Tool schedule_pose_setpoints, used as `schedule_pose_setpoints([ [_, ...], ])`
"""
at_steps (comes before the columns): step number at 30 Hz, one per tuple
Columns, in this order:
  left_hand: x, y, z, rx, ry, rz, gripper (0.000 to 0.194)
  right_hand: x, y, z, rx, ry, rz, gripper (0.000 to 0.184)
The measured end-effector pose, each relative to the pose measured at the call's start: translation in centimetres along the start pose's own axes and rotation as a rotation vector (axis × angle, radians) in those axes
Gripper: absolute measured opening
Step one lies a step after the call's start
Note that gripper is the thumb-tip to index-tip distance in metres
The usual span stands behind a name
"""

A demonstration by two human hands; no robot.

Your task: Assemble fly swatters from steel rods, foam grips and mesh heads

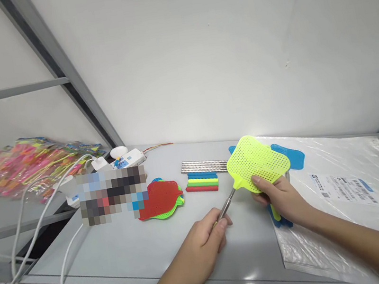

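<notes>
My right hand (pixel 280 196) pinches the lower edge of a yellow perforated fly swatter head (pixel 255 162), thumb on top. A shiny metal rod (pixel 228 202) meets the neck of that head, and my left hand (pixel 211 234) is closed around the rod's lower part. How far the rod sits in the neck I cannot tell. To the left lies a stack of swatter heads, with a red swatter head (pixel 160 197) over a green one (pixel 167 215). Several metal rods (pixel 202 167) lie side by side behind coloured handle grips, among them a red grip (pixel 202 189).
On the right, a plastic-wrapped package (pixel 345 218) with a label borders blue swatter parts (pixel 294 156), partly hidden by my right hand. A power strip (pixel 129 158) with white cables (pixel 26 211) stands at left, near a blurred patch. Bagged colourful items (pixel 30 162) lie beyond.
</notes>
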State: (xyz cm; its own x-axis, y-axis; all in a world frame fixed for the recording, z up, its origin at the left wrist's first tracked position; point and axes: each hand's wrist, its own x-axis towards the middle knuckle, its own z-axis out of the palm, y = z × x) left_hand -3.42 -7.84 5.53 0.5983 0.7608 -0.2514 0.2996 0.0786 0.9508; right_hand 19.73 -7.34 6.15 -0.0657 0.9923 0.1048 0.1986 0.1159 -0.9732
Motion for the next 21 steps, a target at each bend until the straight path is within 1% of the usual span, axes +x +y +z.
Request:
schedule_pose_setpoints([
  [3,0.1,-0.5,-0.2,-0.045,-0.036,-0.025,0.038,0.1,0.1,-0.4,-0.018,-0.078,0.003,0.052],
  [5,0.1,-0.8,-0.5,-0.077,-0.079,-0.044,0.04,0.2,0.0,-0.7,-0.002,-0.143,0.037,0.052],
  [7,0.2,-0.8,-0.8,-0.113,-0.121,-0.051,0.041,0.2,-0.1,-1.0,0.024,-0.181,0.067,0.051],
  [9,0.3,-0.6,-1.0,-0.152,-0.15,-0.05,0.042,0.2,-0.2,-1.2,0.04,-0.19,0.072,0.048],
  [13,0.3,-0.2,-1.2,-0.205,-0.164,-0.057,0.04,0.0,-0.2,-1.1,0.034,-0.181,0.063,0.048],
  [17,0.4,-0.4,-1.2,-0.237,-0.176,-0.059,0.037,0.0,-0.1,-1.1,0.001,-0.178,0.078,0.047],
  [21,0.4,-0.6,-1.5,-0.264,-0.211,-0.069,0.033,-0.1,-0.4,-1.6,0.009,-0.233,0.122,0.042],
])
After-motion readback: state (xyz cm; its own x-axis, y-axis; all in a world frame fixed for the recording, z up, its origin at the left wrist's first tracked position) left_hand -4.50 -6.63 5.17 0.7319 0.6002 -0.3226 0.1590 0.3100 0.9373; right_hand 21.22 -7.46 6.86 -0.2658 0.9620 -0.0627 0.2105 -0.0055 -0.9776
